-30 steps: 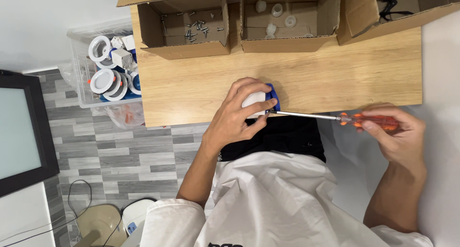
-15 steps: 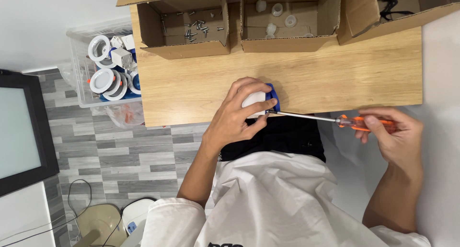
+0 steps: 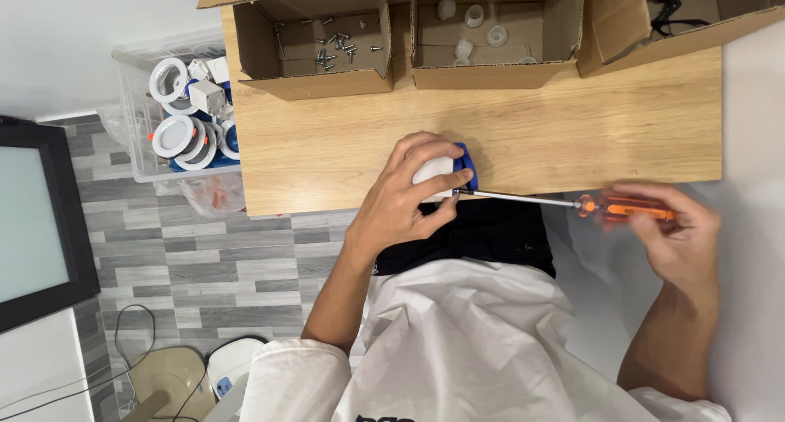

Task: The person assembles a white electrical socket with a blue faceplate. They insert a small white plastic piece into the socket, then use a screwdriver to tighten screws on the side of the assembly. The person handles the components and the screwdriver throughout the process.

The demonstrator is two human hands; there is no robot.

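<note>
Flanking desk (image 3: pixel 572 127): screw box (image 3: pixel 315 50), clear bin (image 3: pixel 163 127), monitor (image 3: pixel 33 226).

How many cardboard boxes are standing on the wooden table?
3, in a row along the table's far edge: the left box holds screws, the middle box holds small white parts, and the right box, cut off by the frame, holds something dark. More may lie outside the view.

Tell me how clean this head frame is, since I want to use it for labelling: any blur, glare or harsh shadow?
Head view: lighting is even and soft. The right hand on the orange-handled screwdriver looks slightly motion-blurred. The left hand over the white and blue part is sharp. Only faint shadows on the wooden table; no glare there.
</note>
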